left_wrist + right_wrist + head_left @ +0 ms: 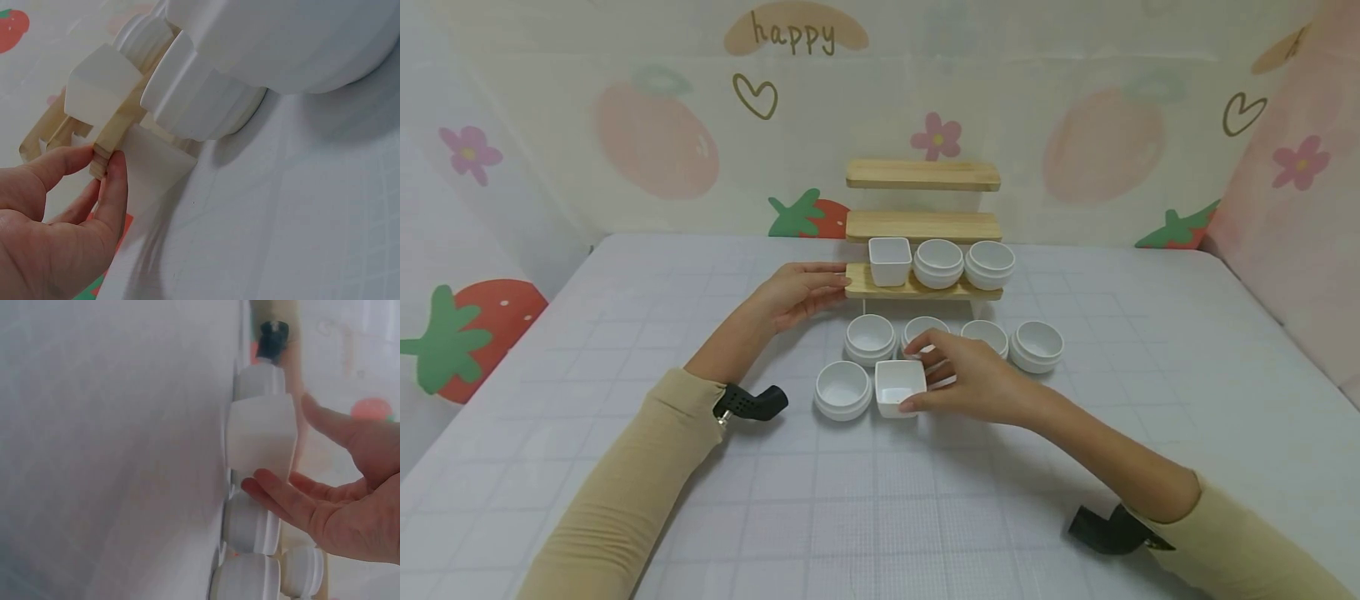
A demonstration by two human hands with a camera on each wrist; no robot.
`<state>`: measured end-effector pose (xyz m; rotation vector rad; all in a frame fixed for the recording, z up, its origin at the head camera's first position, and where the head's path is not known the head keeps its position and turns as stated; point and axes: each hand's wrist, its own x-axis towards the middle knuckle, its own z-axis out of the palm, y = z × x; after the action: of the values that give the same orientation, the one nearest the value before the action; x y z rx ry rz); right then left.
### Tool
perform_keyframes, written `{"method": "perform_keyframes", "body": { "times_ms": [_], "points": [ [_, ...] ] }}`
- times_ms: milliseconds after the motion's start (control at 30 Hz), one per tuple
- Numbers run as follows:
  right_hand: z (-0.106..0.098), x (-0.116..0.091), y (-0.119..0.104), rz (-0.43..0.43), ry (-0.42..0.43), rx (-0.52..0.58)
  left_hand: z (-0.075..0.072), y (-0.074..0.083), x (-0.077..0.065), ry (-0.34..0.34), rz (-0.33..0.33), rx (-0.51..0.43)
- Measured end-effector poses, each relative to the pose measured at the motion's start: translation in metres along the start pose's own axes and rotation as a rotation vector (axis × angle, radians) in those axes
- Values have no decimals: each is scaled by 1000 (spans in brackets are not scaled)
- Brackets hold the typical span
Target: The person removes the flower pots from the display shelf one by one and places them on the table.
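Square white cup: head view, on the table (760, 533); square cup (891, 385) upright in the front row, just right of a round cup (843, 390).
Right hand: head view, right hand (973, 379) at the square cup's right side; thumb by its near side, forefinger reaching toward its far side.
Left hand: head view, left hand (805, 293) at the left end of the lowest board (917, 294) of a wooden stand.
Lowest board load: another square cup (890, 262) at left, then two round cups (938, 264) side by side.
Upper boards: middle board (922, 225) and top board (922, 173) above and behind it.
Back row on table: four round cups (1037, 346) before the stand, two partly behind the right hand.
Black wrist devices: one at each cuff, black devices (751, 402).
Board end, left wrist view: pinched between thumb and fingers; white support (156, 165) beneath, square cup above.
Thumb gap, right wrist view: fingers spread, thumb standing apart from the square cup beyond its rim; fingertips overlap its lower edge in the picture. Firm contact: cannot tell.
Neighbours, right wrist view: round cups lined up beyond the square one.
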<state>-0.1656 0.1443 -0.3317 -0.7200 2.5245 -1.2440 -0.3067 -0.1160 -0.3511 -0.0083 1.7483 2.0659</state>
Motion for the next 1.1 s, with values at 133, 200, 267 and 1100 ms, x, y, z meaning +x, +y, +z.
{"method": "perform_keyframes", "body": {
  "times_ms": [133, 200, 267, 1100],
  "points": [
    [-7, -1, -2, -1, 0, -1, 0, 0, 1, 4, -2, 4],
    [-11, -2, -4, 1, -1, 4, 0, 0, 1, 2, -1, 7],
    [-15, -2, -6, 13, -6, 15, 0, 0, 1, 1, -2, 6],
    [-34, 1, -4, 50, 56, 86, 0, 0, 1, 2, -4, -10]
  ]
}}
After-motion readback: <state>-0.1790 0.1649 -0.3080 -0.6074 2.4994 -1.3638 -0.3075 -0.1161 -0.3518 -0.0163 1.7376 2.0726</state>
